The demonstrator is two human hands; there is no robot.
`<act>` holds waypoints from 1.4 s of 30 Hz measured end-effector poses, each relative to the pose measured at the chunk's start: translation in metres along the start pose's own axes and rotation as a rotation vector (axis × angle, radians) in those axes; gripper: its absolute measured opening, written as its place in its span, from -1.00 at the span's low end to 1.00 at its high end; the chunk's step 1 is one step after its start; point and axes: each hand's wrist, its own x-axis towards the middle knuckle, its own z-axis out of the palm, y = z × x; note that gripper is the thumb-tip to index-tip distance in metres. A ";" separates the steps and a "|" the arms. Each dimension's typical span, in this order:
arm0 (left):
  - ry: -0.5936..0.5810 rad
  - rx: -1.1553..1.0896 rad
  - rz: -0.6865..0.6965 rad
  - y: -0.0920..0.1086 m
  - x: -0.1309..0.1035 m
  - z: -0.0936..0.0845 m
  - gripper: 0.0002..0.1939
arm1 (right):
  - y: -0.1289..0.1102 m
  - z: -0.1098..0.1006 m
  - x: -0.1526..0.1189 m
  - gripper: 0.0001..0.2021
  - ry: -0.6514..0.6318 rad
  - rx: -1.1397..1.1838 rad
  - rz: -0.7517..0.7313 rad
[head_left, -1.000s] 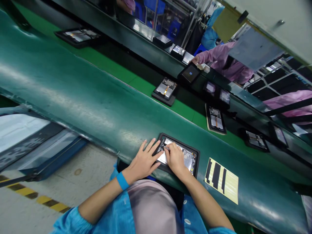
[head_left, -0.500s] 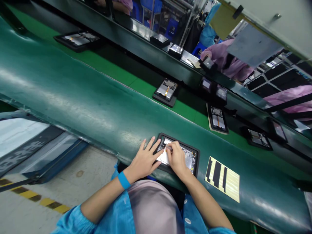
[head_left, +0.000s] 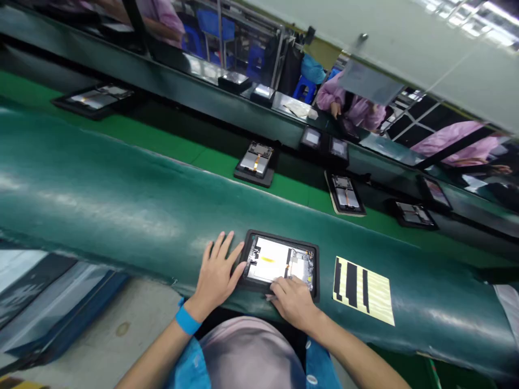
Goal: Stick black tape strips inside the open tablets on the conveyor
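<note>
1 opened flat device (head_left: pixel 270 266) lies face up on the green padded bench (head_left: pixel 162 216), directly in front of the wearer, inside a dark surround. Long axis: roughly left to right across the body, right end dipping slightly toward the wearer. White panel over the left and middle part, circuitry toward the right end.

Left hand (head_left: pixel 214 273): at the device's left end, fingers spread wide and fairly flat, thumb side against the surround; nothing seen in its grasp. Device lies to its right.

Right hand (head_left: pixel 295 302): nearer the circuitry end, over the near long edge; white panel lies ahead and to the left of its palm. Fingers half curled, tips reaching onto the device. Small greyish piece (head_left: pixel 268 297) shows by the fingertips; cannot tell what it is, or whether it is gripped.

Right of the device, apart from it: 1 yellow sheet (head_left: pixel 381 297) bearing 3 black strips, nearer the right hand than the left.

Beyond the bench: green surface (head_left: pixel 292 189) with 4 similar opened units; 1 of these (head_left: pixel 254 162) nearly straight ahead. Farther off, 1 co-worker's pink sleeve (head_left: pixel 330 94).
</note>
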 end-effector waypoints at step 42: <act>0.231 -0.050 0.059 -0.031 -0.022 0.035 -0.69 | 0.251 -0.121 0.017 -0.68 0.250 0.024 1.221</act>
